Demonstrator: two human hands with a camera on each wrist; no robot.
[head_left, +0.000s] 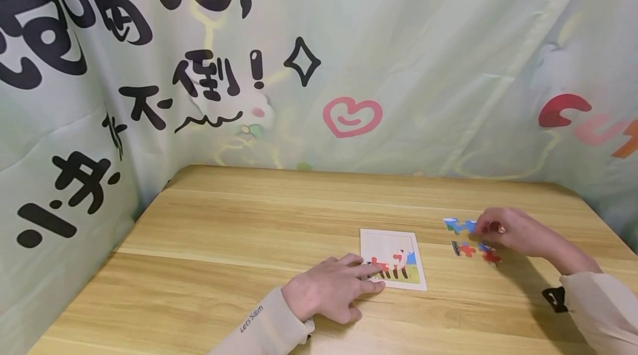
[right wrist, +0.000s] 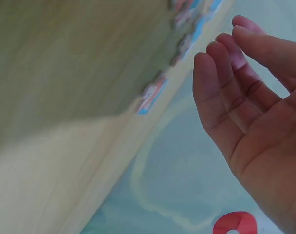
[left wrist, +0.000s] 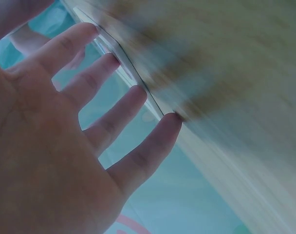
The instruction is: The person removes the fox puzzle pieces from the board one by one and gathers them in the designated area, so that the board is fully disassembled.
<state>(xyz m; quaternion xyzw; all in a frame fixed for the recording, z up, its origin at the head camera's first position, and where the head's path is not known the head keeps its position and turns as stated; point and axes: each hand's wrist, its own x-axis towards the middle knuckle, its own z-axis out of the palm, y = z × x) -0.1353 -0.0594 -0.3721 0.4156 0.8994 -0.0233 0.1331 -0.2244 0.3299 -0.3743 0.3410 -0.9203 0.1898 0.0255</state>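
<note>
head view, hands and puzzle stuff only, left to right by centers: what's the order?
left sleeve → left hand → puzzle board → loose puzzle pieces → right hand → right sleeve

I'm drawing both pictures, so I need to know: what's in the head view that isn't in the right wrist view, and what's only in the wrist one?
Only the head view shows the left hand, the board it touches, the black writing and the pink heart.
Only the right wrist view shows the palm of the right hand.
Both show the right hand, pieces, table and curtain.
</note>
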